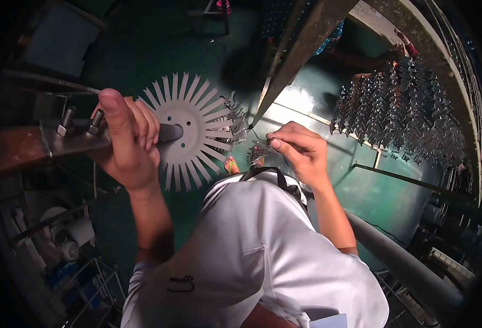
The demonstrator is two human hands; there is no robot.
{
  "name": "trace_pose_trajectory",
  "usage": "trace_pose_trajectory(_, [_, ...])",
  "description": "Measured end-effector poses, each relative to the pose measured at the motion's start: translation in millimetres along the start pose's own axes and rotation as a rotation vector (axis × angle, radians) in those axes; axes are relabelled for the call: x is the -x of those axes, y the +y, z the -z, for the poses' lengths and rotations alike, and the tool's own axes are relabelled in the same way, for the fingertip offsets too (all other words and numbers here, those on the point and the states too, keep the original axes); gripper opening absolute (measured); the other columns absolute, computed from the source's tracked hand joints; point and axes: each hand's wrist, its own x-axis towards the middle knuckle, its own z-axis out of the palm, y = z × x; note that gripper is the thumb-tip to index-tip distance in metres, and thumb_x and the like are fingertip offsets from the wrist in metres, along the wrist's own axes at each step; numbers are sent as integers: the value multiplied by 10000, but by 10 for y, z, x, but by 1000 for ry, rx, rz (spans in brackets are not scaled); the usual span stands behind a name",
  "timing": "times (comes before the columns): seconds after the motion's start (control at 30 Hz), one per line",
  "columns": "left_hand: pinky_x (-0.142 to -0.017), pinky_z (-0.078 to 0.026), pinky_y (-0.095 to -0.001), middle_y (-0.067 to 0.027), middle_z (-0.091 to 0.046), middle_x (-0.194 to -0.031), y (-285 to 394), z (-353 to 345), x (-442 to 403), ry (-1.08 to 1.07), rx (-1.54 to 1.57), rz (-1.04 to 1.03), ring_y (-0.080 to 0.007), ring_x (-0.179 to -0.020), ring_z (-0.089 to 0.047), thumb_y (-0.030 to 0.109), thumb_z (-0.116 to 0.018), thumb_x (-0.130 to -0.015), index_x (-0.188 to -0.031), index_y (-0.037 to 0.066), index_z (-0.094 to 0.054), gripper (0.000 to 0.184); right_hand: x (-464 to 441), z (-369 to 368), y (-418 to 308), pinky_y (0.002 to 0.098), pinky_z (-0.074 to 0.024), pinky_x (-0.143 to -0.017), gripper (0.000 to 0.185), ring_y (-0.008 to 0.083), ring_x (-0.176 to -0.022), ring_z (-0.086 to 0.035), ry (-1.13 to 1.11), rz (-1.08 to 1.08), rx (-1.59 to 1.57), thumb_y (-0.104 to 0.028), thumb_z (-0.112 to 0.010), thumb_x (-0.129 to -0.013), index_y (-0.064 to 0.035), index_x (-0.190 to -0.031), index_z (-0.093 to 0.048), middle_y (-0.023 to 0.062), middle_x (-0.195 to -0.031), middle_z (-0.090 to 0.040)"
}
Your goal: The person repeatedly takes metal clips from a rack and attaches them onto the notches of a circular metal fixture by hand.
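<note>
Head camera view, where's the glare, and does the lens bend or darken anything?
In the head view, glare whitens a patch of the glossy green floor just above the right hand; also in the head view, the pale beam at upper right looks bowed, likely wide-angle distortion, and the head view's corners fall to black.

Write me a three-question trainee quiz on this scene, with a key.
1. Which hand is nearer the two silver threaded metal bolts: A) right; B) left?
2. True or false: the round pale-grey disc has a smooth, unbroken edge.
3. Fill in: the dense cluster of dark, shiny metal pieces is in the picture's ____ half.

Key:
1. B, the left hand.
2. False: its edge is deeply slotted.
3. right
</note>
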Motion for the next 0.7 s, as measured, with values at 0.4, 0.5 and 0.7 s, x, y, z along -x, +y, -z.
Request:
trace_pose_trajectory(0.4, [-405, -243, -233, 14, -297, -518, 42, -32, -11, 17, 33, 2, -69, -408, -251, 381, -386, -1091, -650, 119, -314, 518, -117, -406, -25, 243, -482, -594, 143, 110, -683, -622, -136, 76, 32, 29, -685, -890, 30, -1023, -735, 84, -889, -665])
trace_pose_trajectory(0.5, [-377, -260, -231, 11, -335, -472, 51, -73, -27, 85, 108, -14, -63, -375, -292, 273, -496, -1064, -616, 89, -355, 505, -130, -444, -38, 229, -480, -561, 137, 98, -624, -611, -136, 85, 30, 31, -678, -894, 35, -1022, -727, 81, -904, -661])
trace_pose_trajectory(0.7, [-403, -251, -236, 9, -307, -519, 53, -25, -8, 8, 10, -3, -74, -404, -268, 368, -400, -1089, -640, 115, -318, 521, -148, -458, -41, 250, -504, -579, 122, 134, -635, -632, -165, 178, 161, 21, -697, -875, 46, -993, -718, 100, -906, -682])
